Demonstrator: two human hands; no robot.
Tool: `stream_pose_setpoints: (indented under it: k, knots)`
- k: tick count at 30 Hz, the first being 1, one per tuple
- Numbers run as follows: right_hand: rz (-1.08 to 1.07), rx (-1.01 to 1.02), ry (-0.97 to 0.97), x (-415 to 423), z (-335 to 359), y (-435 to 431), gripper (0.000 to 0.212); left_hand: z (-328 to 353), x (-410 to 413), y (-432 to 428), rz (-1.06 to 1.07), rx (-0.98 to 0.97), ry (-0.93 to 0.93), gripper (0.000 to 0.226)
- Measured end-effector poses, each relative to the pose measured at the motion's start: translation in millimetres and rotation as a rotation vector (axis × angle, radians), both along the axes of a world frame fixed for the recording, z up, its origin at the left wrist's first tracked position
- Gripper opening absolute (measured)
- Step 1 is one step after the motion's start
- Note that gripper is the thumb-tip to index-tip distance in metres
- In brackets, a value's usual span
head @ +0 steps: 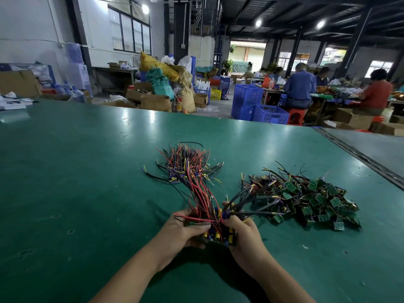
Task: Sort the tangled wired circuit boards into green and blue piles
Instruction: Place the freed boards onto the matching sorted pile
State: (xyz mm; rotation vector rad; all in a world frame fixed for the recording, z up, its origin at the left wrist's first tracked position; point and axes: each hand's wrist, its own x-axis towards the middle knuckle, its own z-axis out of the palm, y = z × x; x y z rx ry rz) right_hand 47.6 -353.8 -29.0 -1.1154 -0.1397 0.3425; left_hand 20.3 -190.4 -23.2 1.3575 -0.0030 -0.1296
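A bundle of blue wired circuit boards (218,234) with yellow parts sits between both my hands, low at the centre. My left hand (185,230) grips its left side and my right hand (244,232) grips its right side. Red and black wires (202,193) fan up and away from the bundle. Farther back lies a blue pile (185,169), mostly hidden under its own wires. To the right spreads a green pile (312,202) of small green boards with dark wires.
The green table (87,171) ends at a seam with a metal rail (360,158) on the right. Beyond the far edge stand cardboard boxes (153,101), blue crates (260,106) and seated people (299,86) at other benches.
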Motion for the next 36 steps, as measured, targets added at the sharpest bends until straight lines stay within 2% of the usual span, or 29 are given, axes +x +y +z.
stream_pose_setpoints:
  k: [2,4,5,8,9,10,13,18,22,24,25,29,31,33,36]
  knots:
    - [0.010,0.010,0.003,1.5,-3.6,-2.2,0.030,-0.9,2.3,-1.9,0.068,-0.025,0.018,0.010]
    - [0.035,0.006,-0.043,-0.5,-0.9,-2.2,0.014,-1.0,3.8,-4.2,0.120,-0.008,-0.001,0.006]
    - [0.051,0.005,-0.082,-1.4,0.8,-1.4,0.014,-1.6,4.2,-5.6,0.148,0.017,-0.016,0.006]
    - [0.056,0.005,-0.160,-0.2,-0.6,3.5,0.045,-4.1,4.1,-11.4,0.209,0.093,-0.058,0.010]
    - [0.031,-0.018,-0.182,-0.2,-1.4,4.7,0.049,-4.5,3.6,-14.1,0.215,0.082,-0.055,0.012]
    - [0.002,-0.064,-0.211,-0.2,-2.5,5.4,0.046,-4.7,3.1,-16.3,0.216,0.063,-0.045,0.014]
    - [-0.103,-0.199,-0.246,1.3,-3.7,2.5,0.019,-0.5,4.5,-15.8,0.186,0.036,-0.026,0.018]
    - [-0.144,-0.231,-0.204,7.5,-4.6,-2.6,0.011,2.1,5.6,-6.0,0.072,0.019,0.039,0.020]
    - [-0.091,-0.216,-0.187,9.4,-10.0,-1.2,0.025,-2.5,5.0,-6.5,0.099,-0.040,0.115,0.017]
    - [-0.098,-0.223,-0.189,9.0,-11.6,0.0,0.025,-1.5,5.8,-8.0,0.133,-0.028,0.111,0.027]
    - [-0.127,-0.247,-0.199,8.6,-11.9,0.4,0.027,-0.4,5.5,-9.2,0.148,-0.021,0.097,0.033]
    - [-0.324,-0.370,-0.227,5.9,-12.5,3.4,0.053,4.5,2.3,-15.7,0.166,-0.073,0.057,0.028]
    - [-0.348,-0.380,-0.246,5.1,-11.6,3.1,0.057,5.1,0.5,-17.8,0.157,-0.106,0.053,0.029]
    - [-0.330,-0.378,-0.250,5.8,-11.5,1.3,0.045,3.6,-0.3,-17.9,0.115,-0.127,0.030,0.025]
    - [-0.312,-0.427,-0.302,9.1,-14.1,-0.1,0.011,0.7,-0.6,-23.7,0.124,-0.062,-0.003,0.019]
